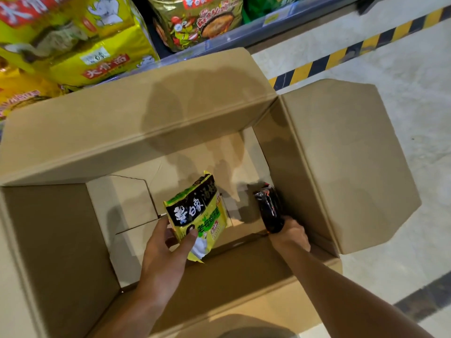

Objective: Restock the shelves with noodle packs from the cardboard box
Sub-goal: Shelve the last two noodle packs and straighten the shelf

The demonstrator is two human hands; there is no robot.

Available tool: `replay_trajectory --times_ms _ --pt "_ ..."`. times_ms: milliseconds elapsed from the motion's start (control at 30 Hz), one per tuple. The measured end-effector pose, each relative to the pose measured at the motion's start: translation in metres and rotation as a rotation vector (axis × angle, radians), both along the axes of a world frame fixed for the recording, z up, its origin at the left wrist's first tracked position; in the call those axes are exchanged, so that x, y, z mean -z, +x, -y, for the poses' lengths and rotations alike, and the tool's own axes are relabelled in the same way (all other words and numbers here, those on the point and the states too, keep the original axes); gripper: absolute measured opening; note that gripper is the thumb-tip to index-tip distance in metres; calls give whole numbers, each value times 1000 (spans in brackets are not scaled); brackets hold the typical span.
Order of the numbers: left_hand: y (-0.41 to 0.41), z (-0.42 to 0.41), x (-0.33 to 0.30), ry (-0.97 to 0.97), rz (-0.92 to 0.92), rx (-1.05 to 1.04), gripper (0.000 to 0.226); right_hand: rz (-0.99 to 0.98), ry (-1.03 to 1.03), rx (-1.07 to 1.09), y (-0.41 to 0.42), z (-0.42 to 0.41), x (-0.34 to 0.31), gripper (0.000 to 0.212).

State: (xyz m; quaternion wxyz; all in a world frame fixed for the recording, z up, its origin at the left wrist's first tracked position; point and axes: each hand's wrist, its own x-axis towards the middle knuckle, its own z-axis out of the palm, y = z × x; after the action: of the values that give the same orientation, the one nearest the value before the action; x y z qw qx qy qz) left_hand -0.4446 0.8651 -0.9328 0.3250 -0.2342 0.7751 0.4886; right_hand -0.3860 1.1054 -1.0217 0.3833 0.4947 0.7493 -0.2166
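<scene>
Cardboard box [73, 147], centre frame: two packs left inside. My left hand [166, 254] pinches the yellow-green noodle pack [197, 213] by its lower end; my right hand [290, 234] grips the black noodle pack [269, 208] against the right wall. Shelf [219, 42], stocked, upper frame. Risk: one-ended holds, so a pack could slip or snag on a flap when lifted.

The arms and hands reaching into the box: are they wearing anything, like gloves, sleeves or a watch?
Nothing is worn as far as the picture shows. The left hand and right hand are bare, with no gloves, rings or wristbands to be seen. Both forearms are uncovered up to the picture's lower edge, so no sleeve shows. No cables or markings appear.
</scene>
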Motion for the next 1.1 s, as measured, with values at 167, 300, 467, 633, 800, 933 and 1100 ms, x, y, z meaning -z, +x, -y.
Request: replay_trajectory --times_ms 167,300,467,633,800,933,1100 --pt "-3 9 -8 -17 -23 3 22 -95 8 -67 -1 -7 -16 36" --pt "-8 19 -43 -12 -53 2 20 -248 -21 -97 -8 -5 -54 32" --pt "-25 40 -117 92 -111 -25 19 -466 -37 -151 -27 11 -140 26" --pt "-44 65 -227 112 -226 -55 23 -632 -106 -202 -48 29 -264 38" --pt "-59 100 -375 122 -385 -37 18 -862 -118 -258 -68 45 -433 34" --pt "-56 135 -489 105 -519 -16 24 -1000 -130 -297 -71 62 -562 30" --pt "-32 166 -607 91 -663 -10 30 -1174 -181 -246 -57 87 -693 26"
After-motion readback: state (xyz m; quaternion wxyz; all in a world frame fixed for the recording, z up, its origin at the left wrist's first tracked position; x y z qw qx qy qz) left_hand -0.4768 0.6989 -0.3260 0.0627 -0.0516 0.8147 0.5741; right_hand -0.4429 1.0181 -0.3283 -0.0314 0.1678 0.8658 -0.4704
